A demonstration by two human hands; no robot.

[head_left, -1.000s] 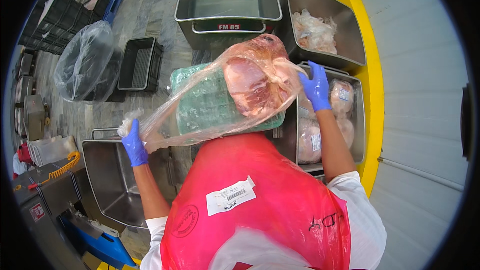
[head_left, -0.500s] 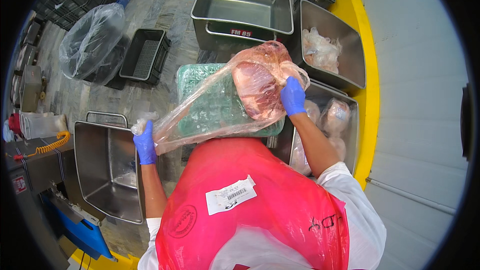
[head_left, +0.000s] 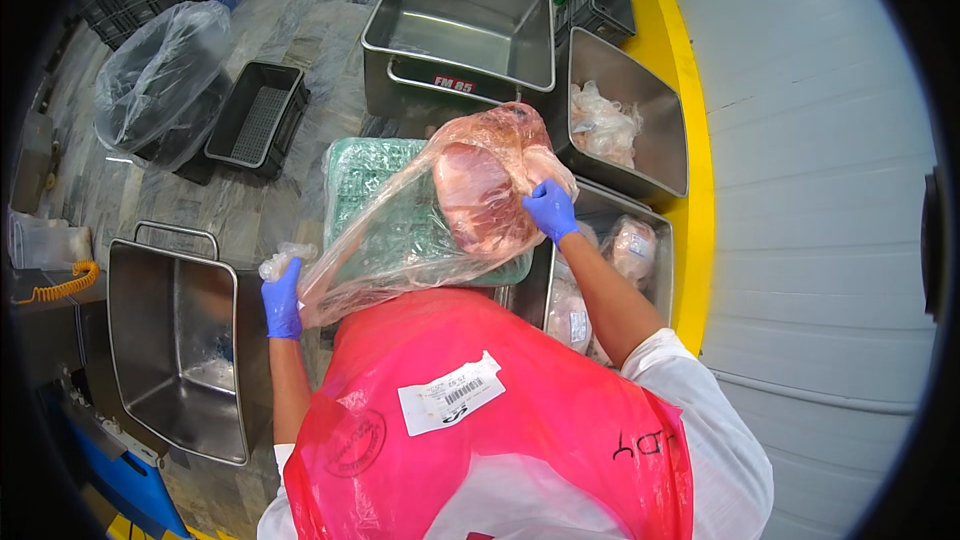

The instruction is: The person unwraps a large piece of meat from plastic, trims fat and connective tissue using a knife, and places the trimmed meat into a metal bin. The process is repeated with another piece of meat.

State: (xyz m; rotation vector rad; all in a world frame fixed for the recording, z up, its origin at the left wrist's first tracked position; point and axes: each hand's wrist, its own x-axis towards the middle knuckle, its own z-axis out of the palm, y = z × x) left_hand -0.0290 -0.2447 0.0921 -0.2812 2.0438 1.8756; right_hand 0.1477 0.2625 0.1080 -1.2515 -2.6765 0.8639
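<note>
Overhead, both blue-gloved hands are clamped on one clear plastic bag [head_left: 400, 240] that holds a large cut of raw meat [head_left: 478, 195]. The right hand [head_left: 550, 210] grips the bag at its heavy end, fingers curled against the pink meat through the film, while the left hand [head_left: 282, 298] pinches the bunched, twisted mouth of the bag low on the person's left side. The two hands are well apart, so the bag stretches in a slant between them, its loaded end higher and farther from the body. It hangs in the air above a green plastic crate [head_left: 372, 185], whose grid shows through the film.

A pink plastic apron [head_left: 500, 430] with a white label covers the person's front (the label's print is too small to matter). To the left stands an open steel tub [head_left: 170, 340] with a handle at its far rim. Just right of the right forearm, another steel bin [head_left: 655, 240] holds several wrapped pieces of meat [head_left: 632, 245]. Beyond it a further steel bin [head_left: 640, 110] contains crumpled clear wrapping [head_left: 600, 120], and a large steel tub [head_left: 460, 25] sits at the top of the view. On the stone floor to the far left are a black crate [head_left: 258, 118] and a bin lined with a clear bag [head_left: 160, 80]. A yellow stripe [head_left: 690, 140] runs along the grey wall on the right
</note>
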